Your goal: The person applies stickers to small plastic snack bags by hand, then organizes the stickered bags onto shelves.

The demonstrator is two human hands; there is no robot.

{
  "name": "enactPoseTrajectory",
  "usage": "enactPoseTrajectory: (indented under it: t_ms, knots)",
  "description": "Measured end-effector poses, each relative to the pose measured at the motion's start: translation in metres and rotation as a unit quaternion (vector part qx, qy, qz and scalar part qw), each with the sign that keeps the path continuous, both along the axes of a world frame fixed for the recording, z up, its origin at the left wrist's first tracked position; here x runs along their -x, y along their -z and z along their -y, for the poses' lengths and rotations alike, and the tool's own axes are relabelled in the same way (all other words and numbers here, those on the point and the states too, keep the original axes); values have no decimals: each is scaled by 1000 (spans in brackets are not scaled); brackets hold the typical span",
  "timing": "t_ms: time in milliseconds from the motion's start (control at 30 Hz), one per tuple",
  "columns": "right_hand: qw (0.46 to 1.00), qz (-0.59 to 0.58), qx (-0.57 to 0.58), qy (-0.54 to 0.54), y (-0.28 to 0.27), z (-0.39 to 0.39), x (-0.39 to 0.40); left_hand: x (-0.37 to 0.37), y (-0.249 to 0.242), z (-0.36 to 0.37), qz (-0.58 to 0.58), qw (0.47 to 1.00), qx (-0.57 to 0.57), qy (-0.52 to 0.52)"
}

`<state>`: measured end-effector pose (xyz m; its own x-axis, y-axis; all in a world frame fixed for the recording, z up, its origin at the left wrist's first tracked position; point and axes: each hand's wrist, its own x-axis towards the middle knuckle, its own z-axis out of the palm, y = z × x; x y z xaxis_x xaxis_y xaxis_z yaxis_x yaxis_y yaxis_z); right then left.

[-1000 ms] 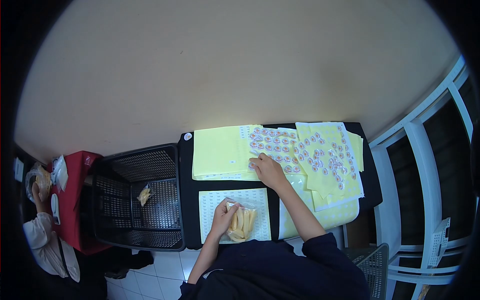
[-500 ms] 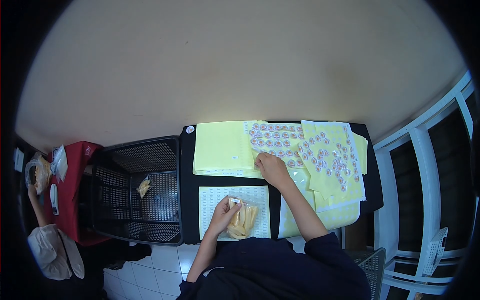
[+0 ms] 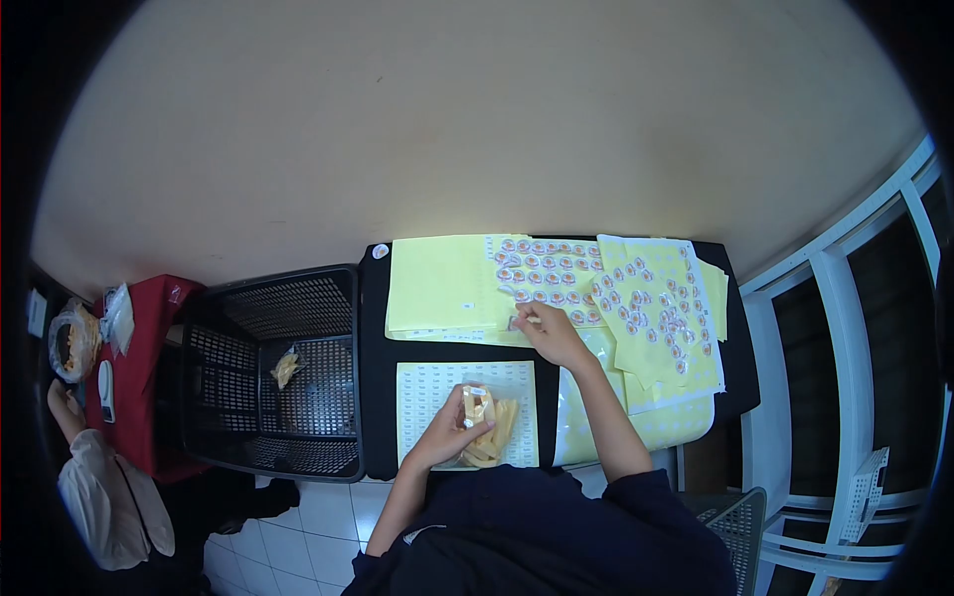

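Observation:
My left hand (image 3: 444, 433) is closed around a clear plastic bag (image 3: 505, 425) of pale yellow stick-shaped pieces, with a small white label near its top. Under the bag lies a sheet of small printed labels (image 3: 422, 392). Farther up the table, my right hand (image 3: 556, 336) pinches at the lower edge of a yellow sheet of round stickers (image 3: 547, 282). A small sticker (image 3: 514, 323) shows at its fingertips. More round stickers are scattered over another yellow sheet (image 3: 651, 368) to the right of that hand.
Left of the black-covered table (image 3: 376, 348) stands a black plastic crate (image 3: 273, 462) with one small bag (image 3: 286, 370) inside. Beyond it, a person's hand (image 3: 66, 409) is beside a red-covered table (image 3: 149, 387) holding a filled bag (image 3: 75, 343). A wall rises behind.
My right hand has shifted slightly right and down, its fingertips now pinching by a sticker. My left hand has tilted the bag a little. The other person's hand has moved down from their bag.

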<state>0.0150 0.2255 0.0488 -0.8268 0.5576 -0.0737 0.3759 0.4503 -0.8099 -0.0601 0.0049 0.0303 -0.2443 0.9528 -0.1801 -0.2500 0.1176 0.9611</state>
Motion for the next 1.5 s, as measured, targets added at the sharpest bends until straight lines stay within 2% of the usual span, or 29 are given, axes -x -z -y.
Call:
enactPoseTrajectory:
  t_ms: [33, 67, 100, 133, 167, 233, 400, 500, 633, 800, 1500]
  knots:
    - [994, -101, 24, 31, -5, 5, 0, 1, 0, -1, -1, 1000, 1, -2]
    - [988, -120, 86, 55, -11, 11, -4, 3, 0, -5, 23, 995, -13, -92]
    - [988, -118, 90, 51, -7, 17, -5, 4, 2, -8, 48, 982, -26, -182]
    - [969, -179, 144, 95, -2, 26, -7, 9, 6, -14, 71, 967, -41, -242]
    - [941, -240, 196, 139, 2, 35, -8, 15, 8, -19, 104, 954, -62, -273]
    - [940, -243, 198, 135, -1, 59, -9, 21, 9, -30, 93, 936, -115, -318]
    - [946, -199, 210, 146, -12, 94, -2, 18, -5, -42, 108, 932, -155, -310]
    - [920, -229, 278, 153, -12, 95, -2, 17, -9, -43, 109, 934, -156, -303]
    - [915, -242, 276, 168, -12, 96, -1, 16, -11, -42, 106, 936, -166, -291]
    - [933, -227, 212, 179, -19, 99, 0, 15, -9, -43, 109, 938, -172, -279]
    - [947, -224, 117, 198, -22, 103, 1, 11, -13, -44, 63, 939, -183, -284]
